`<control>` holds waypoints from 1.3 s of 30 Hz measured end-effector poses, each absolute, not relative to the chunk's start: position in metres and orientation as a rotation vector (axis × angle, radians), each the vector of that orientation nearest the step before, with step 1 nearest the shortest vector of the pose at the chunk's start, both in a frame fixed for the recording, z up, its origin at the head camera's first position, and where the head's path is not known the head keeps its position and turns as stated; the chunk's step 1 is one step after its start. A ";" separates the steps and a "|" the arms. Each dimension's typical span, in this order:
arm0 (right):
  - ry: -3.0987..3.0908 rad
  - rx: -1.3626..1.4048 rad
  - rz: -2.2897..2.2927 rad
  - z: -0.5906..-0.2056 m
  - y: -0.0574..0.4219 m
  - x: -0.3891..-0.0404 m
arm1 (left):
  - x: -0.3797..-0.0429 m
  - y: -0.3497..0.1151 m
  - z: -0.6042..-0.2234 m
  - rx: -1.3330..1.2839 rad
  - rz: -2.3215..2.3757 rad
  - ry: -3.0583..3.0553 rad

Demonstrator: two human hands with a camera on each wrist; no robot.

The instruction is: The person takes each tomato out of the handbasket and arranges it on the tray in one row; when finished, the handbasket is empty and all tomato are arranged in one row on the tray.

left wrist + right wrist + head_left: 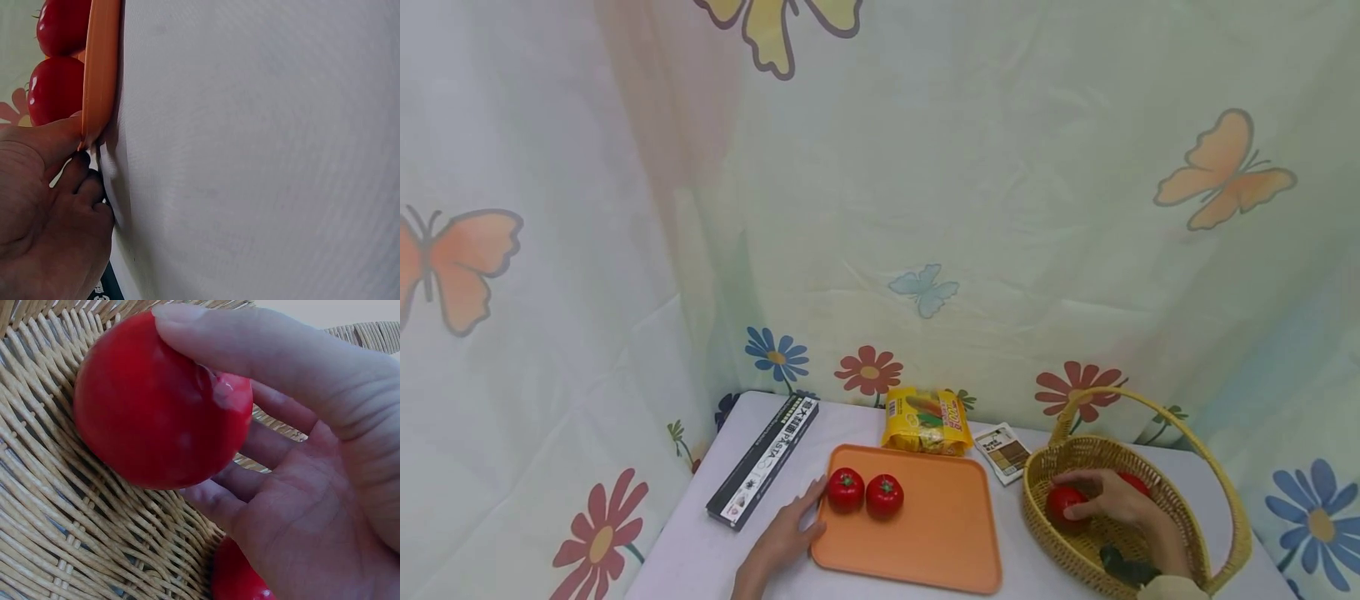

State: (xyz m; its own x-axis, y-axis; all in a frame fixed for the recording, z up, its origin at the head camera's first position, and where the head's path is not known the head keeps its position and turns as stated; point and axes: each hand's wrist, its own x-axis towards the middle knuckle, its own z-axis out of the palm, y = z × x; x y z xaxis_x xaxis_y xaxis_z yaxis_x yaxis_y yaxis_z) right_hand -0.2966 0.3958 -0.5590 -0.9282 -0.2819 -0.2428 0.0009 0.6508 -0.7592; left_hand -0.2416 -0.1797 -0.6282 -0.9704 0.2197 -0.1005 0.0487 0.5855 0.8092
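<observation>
Inside the wicker basket (pixel 1037 517), my right hand (pixel 1108 497) grips a red tomato (pixel 156 406), thumb on one side and fingers curled round the other. Another tomato (pixel 240 575) lies in the basket below that hand, partly hidden by it. My left hand (pixel 786 533) holds the left edge of the orange tray (pixel 936 525), its thumb over the rim (pixel 101 75) and the other fingers bent outside it. Two tomatoes, a left one (pixel 846 490) and a right one (pixel 884 497), sit side by side on the tray's left part, close to the left hand.
A black and white pasta box (pixel 763 462) lies left of the tray. Behind the tray stands a yellow packet (pixel 927 422), with a small white and brown packet (pixel 1004 452) beside the basket. The basket's tall handle (pixel 1195 442) arches over its right side. A dark green item (pixel 1127 567) shows near the right wrist.
</observation>
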 end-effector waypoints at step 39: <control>2.230 -0.664 -1.813 -0.507 0.274 -0.273 | -0.238 -0.176 -0.627 0.196 1.355 2.620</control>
State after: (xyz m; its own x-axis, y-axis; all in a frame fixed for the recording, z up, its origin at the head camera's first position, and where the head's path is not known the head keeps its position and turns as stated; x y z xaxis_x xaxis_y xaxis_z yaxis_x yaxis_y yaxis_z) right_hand -0.2727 0.2743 -0.5073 -0.8811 -0.4546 0.1303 -0.2202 0.1505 -0.9638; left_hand -0.2377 -0.1764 -0.6268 -0.9742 0.2009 -0.1027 0.0323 0.5747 0.8177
